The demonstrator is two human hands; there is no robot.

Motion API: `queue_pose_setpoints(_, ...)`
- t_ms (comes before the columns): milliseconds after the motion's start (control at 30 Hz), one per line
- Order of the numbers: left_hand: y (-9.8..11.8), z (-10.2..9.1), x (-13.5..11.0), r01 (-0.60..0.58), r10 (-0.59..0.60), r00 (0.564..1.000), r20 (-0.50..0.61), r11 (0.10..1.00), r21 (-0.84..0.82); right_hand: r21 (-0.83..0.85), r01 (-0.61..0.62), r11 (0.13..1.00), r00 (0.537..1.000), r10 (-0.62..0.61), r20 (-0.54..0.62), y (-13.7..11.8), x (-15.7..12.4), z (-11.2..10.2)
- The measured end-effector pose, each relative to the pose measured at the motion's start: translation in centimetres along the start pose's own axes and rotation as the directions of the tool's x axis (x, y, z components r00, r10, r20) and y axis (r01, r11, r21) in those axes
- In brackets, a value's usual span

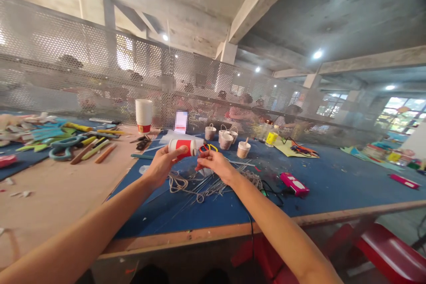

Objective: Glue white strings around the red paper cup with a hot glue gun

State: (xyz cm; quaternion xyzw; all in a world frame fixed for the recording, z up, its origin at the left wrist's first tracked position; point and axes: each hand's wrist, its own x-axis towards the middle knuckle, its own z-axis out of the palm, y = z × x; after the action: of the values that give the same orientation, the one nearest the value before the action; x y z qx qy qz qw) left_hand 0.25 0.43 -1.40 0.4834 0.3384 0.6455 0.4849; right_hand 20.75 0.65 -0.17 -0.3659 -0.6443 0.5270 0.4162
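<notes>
My left hand [160, 166] is closed around a red and white paper cup [186, 147], which lies tipped on its side in the air, its end facing right. My right hand [216, 165] is closed just right of the cup, with scissors [213, 146] in its fingers; their yellow loop shows above the hand and the blades are mostly hidden. Beneath both hands, a loose coil of grey cord [181, 184] and a heap of thin clear sticks [213, 184] lie on the blue table mat [159, 217].
Behind the hands stand several small cord-wrapped cups [226, 141], a phone [180, 122] and a stack of paper cups [143, 115]. A pink device [294, 184] with a black cable lies right, near a yellow-labelled bottle [271, 138]. Teal scissors [65, 146] and pens are left; a perforated screen [199, 71] closes the back.
</notes>
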Motion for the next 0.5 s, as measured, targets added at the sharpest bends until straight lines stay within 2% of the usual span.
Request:
queue_pose_setpoints(233, 0.2, 0.6, -0.6, 0.026, -0.028, 0.998, 0.056, 0.999, 0.024, -0.237, 0.225, 0.945, 0.962, -0.254, -0.097, -1.1, 0.2, -0.2)
queue_pose_setpoints(500, 0.1, 0.6, -0.9, 0.068, -0.071, 0.990, 0.125, 0.997, 0.028, -0.392, 0.286, 0.875, 0.922, -0.362, -0.136, -2.2, 0.1, -0.2)
